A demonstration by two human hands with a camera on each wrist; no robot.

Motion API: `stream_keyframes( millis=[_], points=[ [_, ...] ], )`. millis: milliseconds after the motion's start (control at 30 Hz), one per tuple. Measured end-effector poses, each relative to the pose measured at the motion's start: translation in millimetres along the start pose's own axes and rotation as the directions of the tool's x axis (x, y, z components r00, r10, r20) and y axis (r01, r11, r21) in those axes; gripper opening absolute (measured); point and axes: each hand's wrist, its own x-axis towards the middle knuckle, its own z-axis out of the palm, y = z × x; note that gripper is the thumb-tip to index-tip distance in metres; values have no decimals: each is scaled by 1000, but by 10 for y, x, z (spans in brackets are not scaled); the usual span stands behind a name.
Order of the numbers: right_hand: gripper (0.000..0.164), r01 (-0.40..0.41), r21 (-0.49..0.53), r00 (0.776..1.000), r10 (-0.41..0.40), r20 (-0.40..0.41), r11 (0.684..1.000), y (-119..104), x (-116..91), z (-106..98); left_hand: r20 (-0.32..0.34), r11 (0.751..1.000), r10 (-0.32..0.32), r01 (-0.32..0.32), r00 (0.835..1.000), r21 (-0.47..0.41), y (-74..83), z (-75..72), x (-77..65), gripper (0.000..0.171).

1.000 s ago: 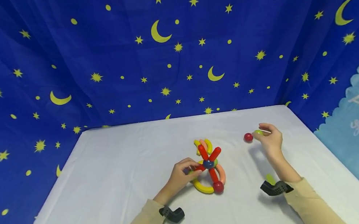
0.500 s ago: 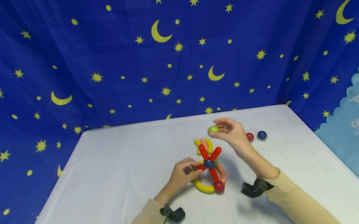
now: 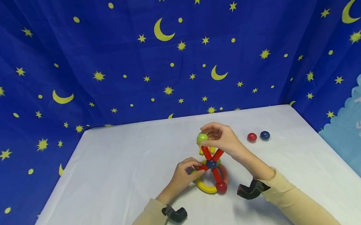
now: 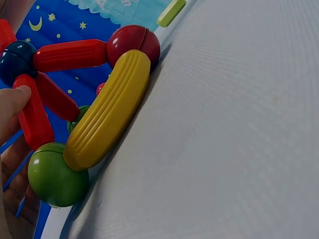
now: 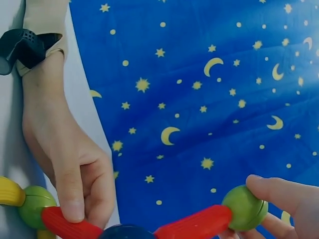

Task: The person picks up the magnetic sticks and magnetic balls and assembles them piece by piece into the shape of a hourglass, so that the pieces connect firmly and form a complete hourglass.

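A toy of rods and balls stands on the table. Its base ring includes a yellow curved rod [image 4: 109, 109], a red ball [image 4: 133, 45] and a green ball [image 4: 59, 175]. Red rods rise from the ring to a blue ball [image 3: 211, 164], and two more red rods point upward from it. My left hand [image 3: 182, 174] pinches one lower red rod [image 4: 37, 117] between thumb and fingers. With thumb and fingertips, my right hand [image 3: 224, 139] holds a lime-green ball [image 5: 244, 208] at the tip of the upper left red rod [image 5: 194, 223].
To the right on the white table [image 3: 131, 147] lie a loose red ball [image 3: 251, 137] and a dark blue ball [image 3: 265, 135]. Yellow curved pieces [image 3: 212, 150] sit behind the toy, partly hidden. A light green rod [image 4: 171, 12] shows in the left wrist view. A starry blue curtain [image 3: 111, 53] hangs behind.
My right hand has carried the lime-green ball leftward from beside the loose balls to the upper left rod's tip. My left hand has kept its pinch on the lower red rod.
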Motion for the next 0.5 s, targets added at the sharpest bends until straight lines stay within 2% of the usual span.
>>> stream_keyframes(
  millis=[100,333,400,500],
  points=[
    [38,5,-5,1000,-5,18,1000,13,-3,19,6,1000,-1,1,1000,3,56,-7,-5,15],
    [38,20,-16,1000,-19,22,1000,41,1,25,-26,1000,20,-20,999,0,-89,18,47,22],
    [38,21,-18,999,-21,24,1000,42,0,27,-38,999,9,-10,999,-32,-99,-7,88,30],
    [36,27,-23,999,-27,21,999,51,0,22,-33,990,-19,15,999,-140,-41,-76,166,40]
  ],
)
